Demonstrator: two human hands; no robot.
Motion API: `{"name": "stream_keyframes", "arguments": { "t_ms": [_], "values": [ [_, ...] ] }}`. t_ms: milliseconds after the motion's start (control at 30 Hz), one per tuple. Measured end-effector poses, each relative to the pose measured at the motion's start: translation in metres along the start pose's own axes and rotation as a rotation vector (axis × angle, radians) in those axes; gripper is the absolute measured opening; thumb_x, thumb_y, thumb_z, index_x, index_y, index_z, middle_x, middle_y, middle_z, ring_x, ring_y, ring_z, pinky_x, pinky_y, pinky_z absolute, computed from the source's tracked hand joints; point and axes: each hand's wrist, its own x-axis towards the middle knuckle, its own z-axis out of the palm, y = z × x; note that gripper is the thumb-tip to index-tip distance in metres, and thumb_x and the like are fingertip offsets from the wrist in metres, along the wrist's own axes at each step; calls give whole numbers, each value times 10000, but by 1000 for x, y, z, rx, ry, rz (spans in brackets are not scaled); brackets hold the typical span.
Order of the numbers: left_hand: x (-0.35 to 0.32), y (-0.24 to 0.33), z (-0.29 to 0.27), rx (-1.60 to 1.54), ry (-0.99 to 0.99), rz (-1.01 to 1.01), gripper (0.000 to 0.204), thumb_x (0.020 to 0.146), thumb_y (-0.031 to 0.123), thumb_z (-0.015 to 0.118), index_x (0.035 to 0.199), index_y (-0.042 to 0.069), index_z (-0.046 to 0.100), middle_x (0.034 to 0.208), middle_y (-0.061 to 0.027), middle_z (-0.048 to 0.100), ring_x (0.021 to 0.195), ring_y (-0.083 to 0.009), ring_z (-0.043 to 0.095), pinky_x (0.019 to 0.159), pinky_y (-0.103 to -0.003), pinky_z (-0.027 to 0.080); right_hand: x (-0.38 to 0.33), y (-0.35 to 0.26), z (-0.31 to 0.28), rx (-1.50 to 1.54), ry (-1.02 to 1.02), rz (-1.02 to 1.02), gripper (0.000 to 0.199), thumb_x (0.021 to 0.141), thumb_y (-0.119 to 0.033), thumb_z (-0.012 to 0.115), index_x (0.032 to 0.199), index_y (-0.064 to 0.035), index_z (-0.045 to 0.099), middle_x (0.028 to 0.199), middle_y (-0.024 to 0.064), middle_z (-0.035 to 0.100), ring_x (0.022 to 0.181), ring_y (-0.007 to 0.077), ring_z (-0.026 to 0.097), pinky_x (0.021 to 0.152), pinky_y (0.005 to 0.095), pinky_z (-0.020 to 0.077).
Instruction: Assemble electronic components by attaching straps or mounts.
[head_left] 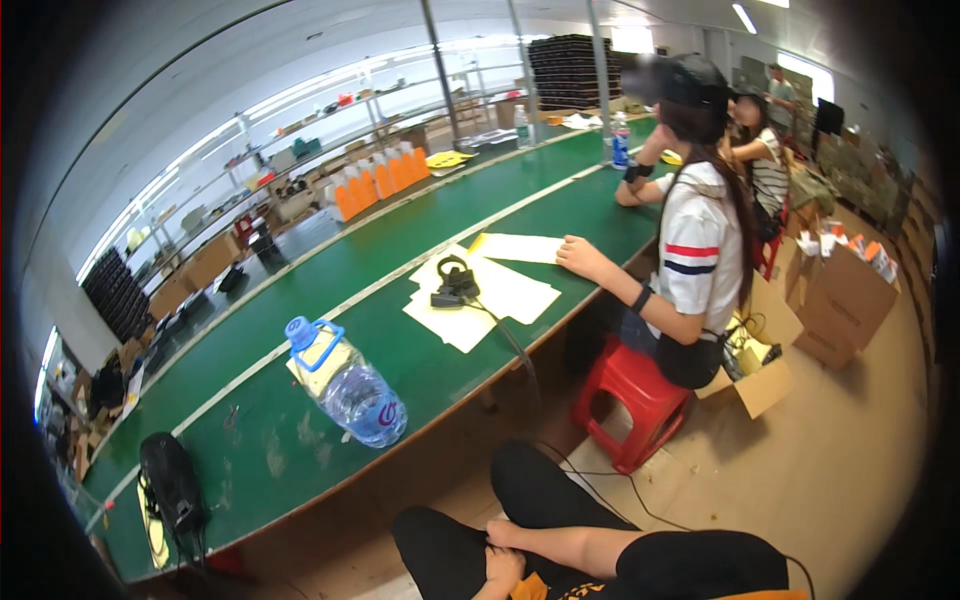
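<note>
Both my hands rest together low in my lap, between my black-clad knees. My right hand (504,532) has its fingers curled in; anything inside them is hidden. Just below and touching it is my left hand (505,565), its fingers too small and overlapped to make out. Nearest to them, on the green table (270,455), stands a large clear water bottle (365,400) with a blue cap and handle. Farther along, a black strapped device (455,284) with a cable lies on several pale yellow sheets (455,328).
A black pouch (172,485) lies at the table's left end. To the right, a co-worker (700,230) sits on a red stool (630,405), one hand on a yellow sheet. Open cardboard boxes (840,305) stand behind. Orange-and-white packages (380,180) line the far side. A black cable crosses the floor.
</note>
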Motion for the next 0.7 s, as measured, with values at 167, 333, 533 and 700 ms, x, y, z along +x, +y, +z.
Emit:
{"name": "stream_keyframes", "arguments": {
  "t_ms": [167,333,533,700],
  "values": [
    [10,2,-5,-253,-115,-87,177,694,177,451,721,95,605,743,-67,586,681,-190,561,573,-348,410,12,14,22,-70,-93,18,205,682,-167,486,730,-5,603,770,210,571,728,318,567,650,411,439],
    [6,8,-4,-53,11,-11,198,714,194,429,637,79,571,709,-73,559,647,-182,522,603,-299,342,4,16,-5,-82,-61,76,346,664,-316,567,681,29,590,706,223,560,697,344,558,631,396,448],
    [2,9,0,-43,-62,4,225,720,182,422,705,79,622,774,-97,578,714,-199,529,630,-336,348,6,16,7,-171,-149,87,301,666,-284,555,701,12,598,718,213,562,716,343,550,661,398,435],
    [-4,6,-15,-34,-123,-49,221,719,189,426,708,99,628,750,-72,582,709,-200,527,633,-329,339,20,15,14,-199,-269,47,346,661,-283,560,766,46,582,804,237,554,797,344,540,702,380,435]
  ]
}}
